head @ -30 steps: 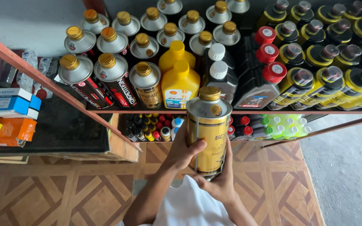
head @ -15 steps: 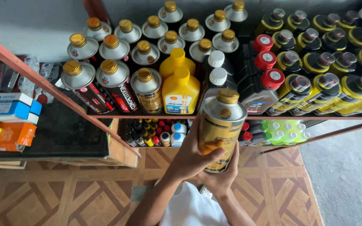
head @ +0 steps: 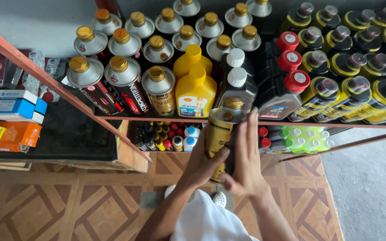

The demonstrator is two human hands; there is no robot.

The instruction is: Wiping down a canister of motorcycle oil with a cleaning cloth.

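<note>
I hold a gold-and-black metal oil can (head: 220,129) with a gold screw cap upright in front of the shelf's front edge. My left hand (head: 202,165) wraps its lower left side. My right hand (head: 246,160) lies flat against its right side, fingers pointing up. Just behind the can stand black bottles with white caps (head: 236,78) and yellow plastic bottles (head: 196,89). Silver cans with gold caps (head: 157,85) fill the shelf's left part.
Black bottles with red caps (head: 287,85) and yellow-and-black bottles (head: 358,89) fill the right. Small bottles (head: 175,136) sit on a lower shelf. An orange metal rail (head: 68,93) slants at left beside coloured boxes (head: 14,116). Patterned floor tiles lie below.
I have lifted the can up and forward toward the shelf's front edge. My right hand has slid up along its right side.
</note>
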